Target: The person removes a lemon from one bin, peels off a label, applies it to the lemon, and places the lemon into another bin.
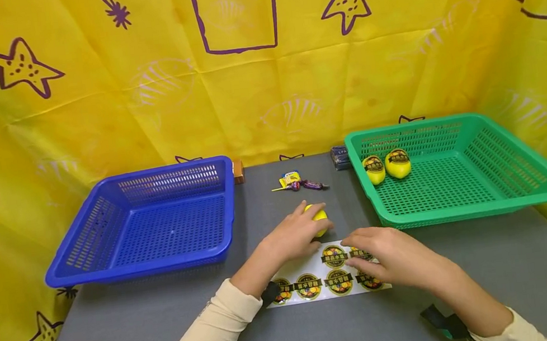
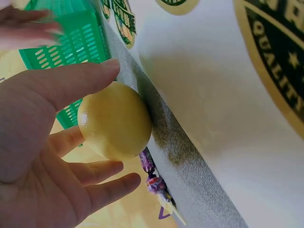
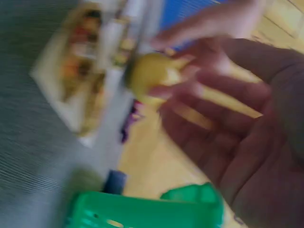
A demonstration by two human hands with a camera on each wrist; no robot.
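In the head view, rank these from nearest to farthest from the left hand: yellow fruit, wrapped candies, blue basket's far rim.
1. Yellow fruit: under the left hand fingers.
2. Wrapped candies: just beyond, table centre.
3. Blue basket's far rim: back left.

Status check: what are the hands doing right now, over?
Left hand holds small yellow ball-shaped fruit on grey table. Right hand open, fingers on white sticker sheet. Nothing in the way.
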